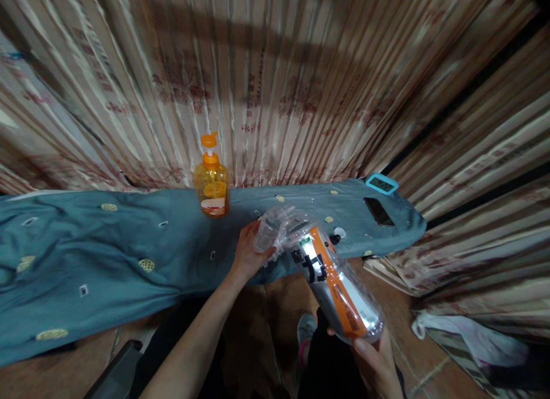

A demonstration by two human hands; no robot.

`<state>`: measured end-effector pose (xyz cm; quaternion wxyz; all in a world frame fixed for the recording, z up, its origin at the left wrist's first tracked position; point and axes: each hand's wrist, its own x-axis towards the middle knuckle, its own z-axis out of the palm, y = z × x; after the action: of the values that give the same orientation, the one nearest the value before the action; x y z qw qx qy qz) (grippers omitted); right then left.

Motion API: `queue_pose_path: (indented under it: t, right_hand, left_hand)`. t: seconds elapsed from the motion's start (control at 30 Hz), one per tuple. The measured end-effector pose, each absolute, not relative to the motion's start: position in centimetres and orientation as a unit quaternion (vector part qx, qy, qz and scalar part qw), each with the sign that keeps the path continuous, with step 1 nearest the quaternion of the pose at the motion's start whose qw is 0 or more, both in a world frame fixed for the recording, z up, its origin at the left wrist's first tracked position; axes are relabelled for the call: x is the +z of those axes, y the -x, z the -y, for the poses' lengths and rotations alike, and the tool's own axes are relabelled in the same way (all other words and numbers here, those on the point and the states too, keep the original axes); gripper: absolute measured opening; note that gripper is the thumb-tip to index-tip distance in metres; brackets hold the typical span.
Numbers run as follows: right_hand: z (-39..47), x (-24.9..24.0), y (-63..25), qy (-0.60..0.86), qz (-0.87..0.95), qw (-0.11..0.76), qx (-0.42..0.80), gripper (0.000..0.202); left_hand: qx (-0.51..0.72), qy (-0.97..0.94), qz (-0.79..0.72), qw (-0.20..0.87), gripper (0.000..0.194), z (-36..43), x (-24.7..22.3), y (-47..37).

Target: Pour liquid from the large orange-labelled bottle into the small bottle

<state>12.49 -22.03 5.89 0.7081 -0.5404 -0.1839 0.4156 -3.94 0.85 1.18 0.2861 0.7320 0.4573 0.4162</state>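
My left hand (250, 251) is closed round a small clear plastic cup (267, 232), tilted over the cloth-covered surface. Right beside the cup is the neck end of a large clear bottle (335, 281) with an orange and silver label; whether the two touch is hard to tell. The bottle slants down to the right, and my right hand (374, 353) grips its base. Clear crumpled plastic shows between cup and bottle. An orange pump bottle (211, 187) with yellow liquid stands upright on the blue-green cloth (184, 238), left of my hands.
At the right end of the cloth lie a black phone (378, 212) and a blue-framed digital clock (382, 184). A small black object (335, 238) and a white round piece (340, 232) are behind the bottle. Curtains (258, 90) hang behind; tiled floor (253, 330) is below.
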Motion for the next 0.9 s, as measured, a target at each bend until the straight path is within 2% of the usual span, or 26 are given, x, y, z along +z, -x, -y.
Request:
queue_pose_path:
  t: [0.27, 0.6, 0.77, 0.9]
  right_hand:
    - [22.2, 5.2, -12.7, 0.537, 0.188, 0.711, 0.414, 0.078]
    - [21.6, 6.4, -11.9, 0.524, 0.165, 0.730, 0.406, 0.081]
    - [21.8, 6.4, -11.6, 0.532, 0.138, 0.734, 0.399, 0.080]
    - [21.9, 6.5, -11.5, 0.527, 0.144, 0.734, 0.404, 0.084]
  left_hand:
    - [0.437, -0.739, -0.455, 0.239, 0.051, -1.2, 1.9, 4.1]
    - [0.419, -0.739, -0.473, 0.233, 0.047, -1.4, 2.3, 3.6]
    - [0.410, -0.739, -0.481, 0.233, 0.049, -1.3, 2.6, 3.2]
    - [0.407, -0.737, -0.486, 0.237, 0.060, -1.2, 2.6, 3.0]
